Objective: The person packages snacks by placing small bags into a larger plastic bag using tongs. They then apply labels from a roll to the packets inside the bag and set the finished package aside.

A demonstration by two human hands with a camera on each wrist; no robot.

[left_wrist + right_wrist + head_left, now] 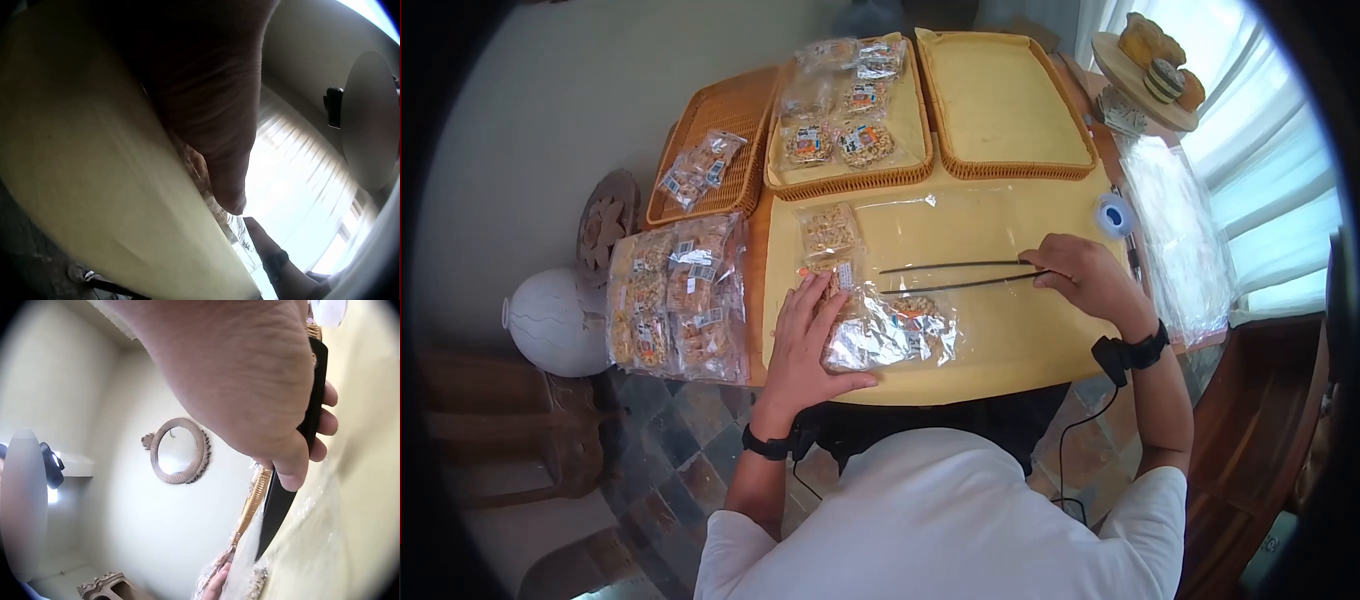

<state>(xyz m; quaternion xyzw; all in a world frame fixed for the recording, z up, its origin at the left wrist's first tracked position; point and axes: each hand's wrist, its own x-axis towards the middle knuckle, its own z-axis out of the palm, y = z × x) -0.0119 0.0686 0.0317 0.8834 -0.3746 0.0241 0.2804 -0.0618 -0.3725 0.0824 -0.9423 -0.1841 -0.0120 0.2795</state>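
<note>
My left hand lies with its fingers spread over a wrapped nut packet, at the left of the yellow table cover. Just above is another packet. Shiny clear wrapping with a packet lies to the right of the thumb. My right hand grips a black tool with two long thin arms, which point left toward the packets with a gap between them. In the right wrist view, the thumb and fingers of the hand close around the black tool.
Wicker trays stand along the back: one with a few packets, one with several, one lined in yellow. Bagged packets are stacked at left. A tape roll, clear bags and a bread stand are at right.
</note>
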